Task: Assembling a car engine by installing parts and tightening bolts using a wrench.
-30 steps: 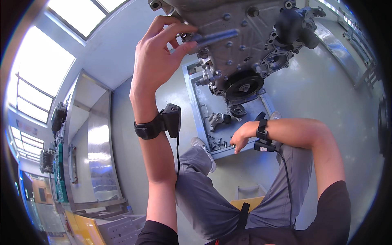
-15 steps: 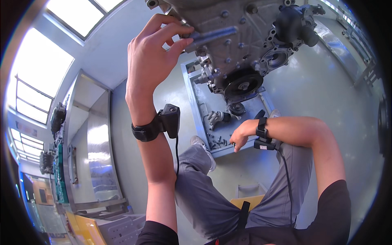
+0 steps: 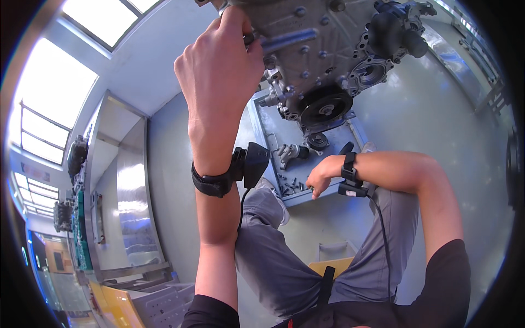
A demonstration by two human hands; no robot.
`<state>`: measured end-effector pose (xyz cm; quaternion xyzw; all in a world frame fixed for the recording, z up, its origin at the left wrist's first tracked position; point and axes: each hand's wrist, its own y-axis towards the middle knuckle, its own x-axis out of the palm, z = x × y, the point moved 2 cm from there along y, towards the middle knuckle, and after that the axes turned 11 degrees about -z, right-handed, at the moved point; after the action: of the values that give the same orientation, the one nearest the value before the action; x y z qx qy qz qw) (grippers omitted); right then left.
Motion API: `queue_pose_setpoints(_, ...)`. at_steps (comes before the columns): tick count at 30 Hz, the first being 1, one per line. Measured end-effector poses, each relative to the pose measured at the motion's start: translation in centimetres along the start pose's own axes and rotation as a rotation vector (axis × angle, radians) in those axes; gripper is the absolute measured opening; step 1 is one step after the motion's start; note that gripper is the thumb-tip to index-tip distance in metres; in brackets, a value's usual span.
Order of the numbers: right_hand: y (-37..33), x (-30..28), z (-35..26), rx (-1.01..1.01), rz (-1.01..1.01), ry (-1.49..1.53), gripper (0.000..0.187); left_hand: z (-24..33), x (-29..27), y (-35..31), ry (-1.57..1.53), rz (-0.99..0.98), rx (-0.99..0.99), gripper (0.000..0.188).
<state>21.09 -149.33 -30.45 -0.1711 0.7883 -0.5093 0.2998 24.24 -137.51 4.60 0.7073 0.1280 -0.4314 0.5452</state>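
Observation:
A large grey metal engine (image 3: 290, 65) with bolts over its cover fills the upper middle. Its black crank pulley (image 3: 326, 109) faces down toward me. My left hand (image 3: 221, 71) is raised to the engine's left edge, back toward me, fingers curled round a small dark thing that they mostly hide. Lower down, my right hand (image 3: 321, 176) hangs at the near edge of a metal tray frame (image 3: 317, 198). Its fingers are bent together, with a tiny dark piece at the fingertips too small to name.
Inside the tray lie a silver-and-black engine part (image 3: 291, 154), a small round pulley (image 3: 317, 142) and several loose bolts (image 3: 292, 187). Metal shelving (image 3: 131, 202) with engine parts stands at left. My knees flank a yellow stool (image 3: 336, 266).
My left hand has turned over and moved slightly right, its fingers going from a loose pinch to a curl against the engine's edge. The right hand has barely shifted.

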Motion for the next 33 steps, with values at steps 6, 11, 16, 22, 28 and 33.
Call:
queue_pose_setpoints(6,-0.3,-0.2,-0.4,0.004,-0.016,0.018,0.064,0.0,0.3,0.2,0.052,-0.076,-0.06,0.025)
queue_pose_setpoints(11,-0.5,-0.3,-0.4,0.013,-0.025,0.031,0.064,0.0,0.4,0.2,0.034,-0.029,-0.011,0.026)
queue_pose_setpoints(16,-0.4,-0.1,-0.3,0.014,-0.008,0.01,0.064,-0.3,0.5,0.0,0.012,-0.067,0.016,0.027)
queue_pose_setpoints(22,0.7,0.3,0.1,0.005,-0.013,-0.016,0.063,-0.3,0.6,0.0,0.003,-0.085,-0.039,0.029)
queue_pose_setpoints(28,1.2,0.4,0.4,-0.032,-0.01,0.005,0.063,-0.4,0.0,-0.1,0.009,-0.074,-0.073,0.032)
queue_pose_setpoints(33,0.5,0.2,0.0,-0.006,-0.021,0.016,0.062,-0.3,-0.3,0.0,-0.019,0.031,0.047,0.021)
